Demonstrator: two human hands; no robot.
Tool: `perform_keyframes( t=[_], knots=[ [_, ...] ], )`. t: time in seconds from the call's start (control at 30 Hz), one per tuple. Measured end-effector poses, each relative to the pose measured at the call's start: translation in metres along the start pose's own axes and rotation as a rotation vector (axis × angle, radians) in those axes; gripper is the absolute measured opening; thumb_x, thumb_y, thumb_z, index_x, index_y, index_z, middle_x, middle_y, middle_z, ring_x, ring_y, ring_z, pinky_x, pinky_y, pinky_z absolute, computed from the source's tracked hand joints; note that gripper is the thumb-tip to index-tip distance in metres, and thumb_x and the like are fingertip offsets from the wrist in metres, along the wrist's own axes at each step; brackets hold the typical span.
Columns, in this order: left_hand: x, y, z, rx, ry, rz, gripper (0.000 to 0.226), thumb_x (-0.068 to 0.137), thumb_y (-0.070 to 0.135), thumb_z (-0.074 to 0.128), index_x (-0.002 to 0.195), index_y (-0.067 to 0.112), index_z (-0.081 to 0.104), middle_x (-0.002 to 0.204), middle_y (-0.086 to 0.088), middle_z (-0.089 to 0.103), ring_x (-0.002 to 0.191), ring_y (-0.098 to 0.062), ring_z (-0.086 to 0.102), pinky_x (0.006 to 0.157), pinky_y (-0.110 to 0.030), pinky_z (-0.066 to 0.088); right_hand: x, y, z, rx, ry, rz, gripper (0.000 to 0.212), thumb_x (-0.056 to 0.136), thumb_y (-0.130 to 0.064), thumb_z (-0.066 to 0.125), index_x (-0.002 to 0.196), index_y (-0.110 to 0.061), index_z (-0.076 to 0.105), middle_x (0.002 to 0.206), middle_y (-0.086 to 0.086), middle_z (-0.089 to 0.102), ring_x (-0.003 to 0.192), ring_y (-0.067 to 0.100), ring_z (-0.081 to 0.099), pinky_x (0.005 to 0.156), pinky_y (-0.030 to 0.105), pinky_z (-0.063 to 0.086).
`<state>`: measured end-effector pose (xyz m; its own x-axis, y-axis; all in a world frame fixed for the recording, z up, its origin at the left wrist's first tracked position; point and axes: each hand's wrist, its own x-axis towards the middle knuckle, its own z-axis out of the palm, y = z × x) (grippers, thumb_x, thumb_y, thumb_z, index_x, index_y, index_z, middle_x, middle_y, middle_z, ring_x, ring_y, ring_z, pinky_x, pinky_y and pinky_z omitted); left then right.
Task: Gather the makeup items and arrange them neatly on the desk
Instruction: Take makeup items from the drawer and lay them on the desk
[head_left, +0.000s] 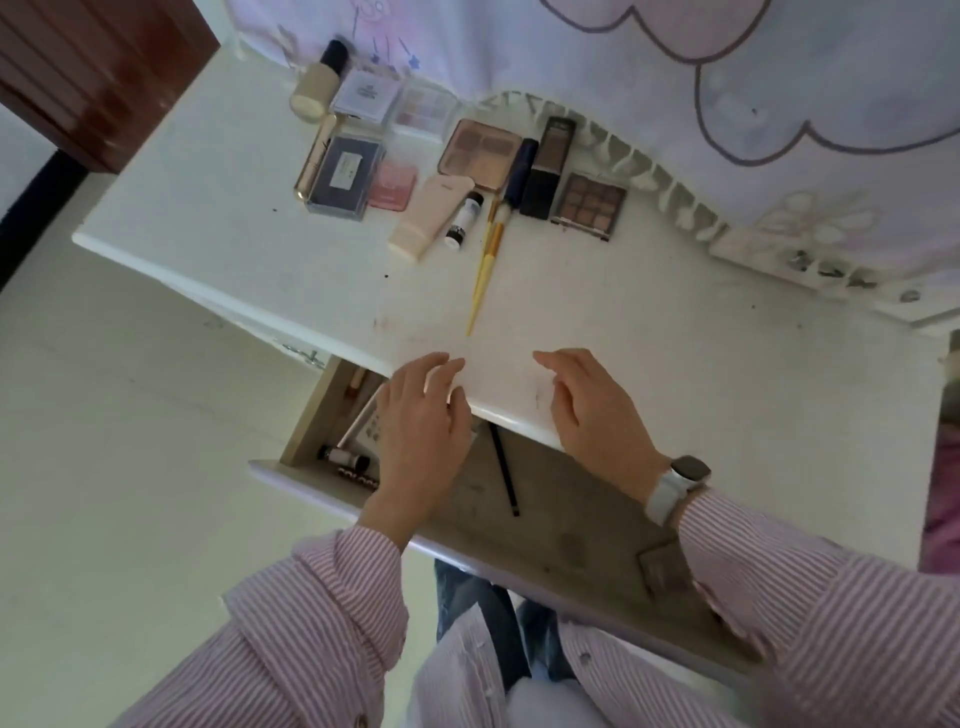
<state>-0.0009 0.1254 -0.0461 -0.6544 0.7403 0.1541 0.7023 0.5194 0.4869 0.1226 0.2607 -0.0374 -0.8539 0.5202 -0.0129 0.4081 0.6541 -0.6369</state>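
So both hands are free right now. The left hand hovers over the open drawer with fingers loosely spread, holding nothing, and the right hand rests near the front edge of the bench, fingers relaxed and also holding nothing.

Most of the makeup already sits in a cluster at the back of the bench: foundation bottle, brown palette, pink tube, yellow brushes, small eyeshadow palette. What's left looks like the stuff in the drawer: a black pencil lying alone in the middle, plus a few small pieces jammed in the left corner, partly hidden under the left hand.

I'd grab the pencil first since it's out in the open, pinching it mid-length. Watch the bench lip overhanging the drawer; lift toward yourself before going up. Plenty of bare bench between the hands and the cluster to set things down.
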Motion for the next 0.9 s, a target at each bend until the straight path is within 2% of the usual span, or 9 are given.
perform_keyframes(
  t=[0.1, 0.2, 0.3, 0.37, 0.47, 0.57, 0.7, 0.8, 0.9],
  knots=[
    [-0.045, 0.024, 0.016, -0.056, -0.147, 0.15, 0.025, 0.087, 0.014, 0.049, 0.104, 0.005, 0.064, 0.104, -0.011, 0.063, 0.095, -0.029, 0.059, 0.085, -0.04, 0.046, -0.072, 0.018, -0.003, 0.032, -0.053, -0.036, 0.031, 0.087, -0.011, 0.04, 0.109, -0.004, 0.061, 0.102, 0.01, 0.063, 0.086, 0.022, 0.062, 0.075, 0.026, 0.05],
    [-0.08, 0.04, 0.044, 0.007, -0.451, 0.098, 0.027, 0.09, 0.015, 0.048, 0.113, 0.007, 0.06, 0.113, -0.01, 0.06, 0.103, -0.029, 0.057, 0.089, -0.04, 0.042, -0.138, 0.047, 0.002, -0.033, -0.265, 0.022, 0.028, 0.085, -0.012, 0.043, 0.102, -0.008, 0.065, 0.098, 0.006, 0.067, 0.085, 0.02, 0.064, 0.079, 0.019, 0.043],
    [-0.097, 0.045, 0.073, 0.108, -0.725, -0.07, 0.039, 0.094, 0.023, 0.041, 0.132, 0.017, 0.045, 0.138, -0.005, 0.041, 0.12, -0.027, 0.044, 0.099, -0.04, 0.033, -0.181, 0.087, 0.015, -0.218, -0.525, 0.229, 0.029, 0.092, -0.016, 0.042, 0.118, -0.012, 0.055, 0.124, 0.01, 0.054, 0.115, 0.027, 0.05, 0.095, 0.028, 0.038],
    [-0.104, 0.049, 0.085, 0.138, -0.796, -0.105, 0.042, 0.094, 0.026, 0.04, 0.135, 0.02, 0.041, 0.141, -0.004, 0.039, 0.121, -0.028, 0.043, 0.101, -0.04, 0.031, -0.193, 0.103, 0.021, -0.328, -0.529, 0.475, 0.041, 0.095, -0.026, 0.041, 0.134, -0.015, 0.039, 0.14, 0.01, 0.036, 0.126, 0.032, 0.034, 0.099, 0.038, 0.037],
    [-0.112, 0.051, 0.094, 0.24, -0.753, -0.09, 0.041, 0.093, 0.028, 0.041, 0.133, 0.021, 0.045, 0.135, -0.005, 0.047, 0.118, -0.028, 0.046, 0.099, -0.039, 0.032, -0.191, 0.117, 0.025, -0.298, -0.442, 0.79, 0.074, 0.088, -0.042, 0.053, 0.145, -0.015, 0.015, 0.136, 0.016, 0.033, 0.121, 0.035, 0.035, 0.095, 0.041, 0.037],
    [-0.117, 0.051, 0.096, 0.289, -0.657, -0.091, 0.039, 0.091, 0.026, 0.042, 0.128, 0.021, 0.052, 0.127, -0.005, 0.056, 0.113, -0.028, 0.051, 0.095, -0.037, 0.035, -0.18, 0.128, 0.032, -0.236, -0.477, 0.927, 0.084, 0.08, -0.041, 0.065, 0.143, -0.014, 0.017, 0.136, 0.016, 0.032, 0.123, 0.035, 0.033, 0.096, 0.041, 0.037],
    [-0.117, 0.051, 0.098, 0.27, -0.637, -0.114, 0.037, 0.091, 0.026, 0.043, 0.126, 0.021, 0.054, 0.124, -0.005, 0.058, 0.11, -0.029, 0.053, 0.093, -0.037, 0.037, -0.174, 0.138, 0.044, -0.159, -0.454, 0.983, 0.078, 0.078, -0.034, 0.069, 0.139, -0.013, 0.025, 0.134, 0.017, 0.037, 0.123, 0.035, 0.037, 0.095, 0.04, 0.037],
    [-0.118, 0.052, 0.098, 0.29, -0.618, -0.103, 0.036, 0.091, 0.026, 0.043, 0.125, 0.021, 0.055, 0.123, -0.005, 0.06, 0.107, -0.029, 0.055, 0.091, -0.036, 0.038, -0.176, 0.142, 0.046, -0.167, -0.489, 0.859, 0.081, 0.082, -0.037, 0.064, 0.144, -0.014, 0.017, 0.132, 0.02, 0.039, 0.122, 0.036, 0.038, 0.099, 0.04, 0.034],
    [-0.118, 0.052, 0.099, 0.293, -0.621, -0.117, 0.035, 0.091, 0.026, 0.043, 0.124, 0.022, 0.056, 0.12, -0.005, 0.061, 0.105, -0.028, 0.056, 0.089, -0.035, 0.04, -0.177, 0.145, 0.047, -0.19, -0.552, 0.816, 0.077, 0.082, -0.043, 0.061, 0.142, -0.01, 0.024, 0.133, 0.02, 0.039, 0.122, 0.036, 0.036, 0.1, 0.039, 0.032]
  ],
)
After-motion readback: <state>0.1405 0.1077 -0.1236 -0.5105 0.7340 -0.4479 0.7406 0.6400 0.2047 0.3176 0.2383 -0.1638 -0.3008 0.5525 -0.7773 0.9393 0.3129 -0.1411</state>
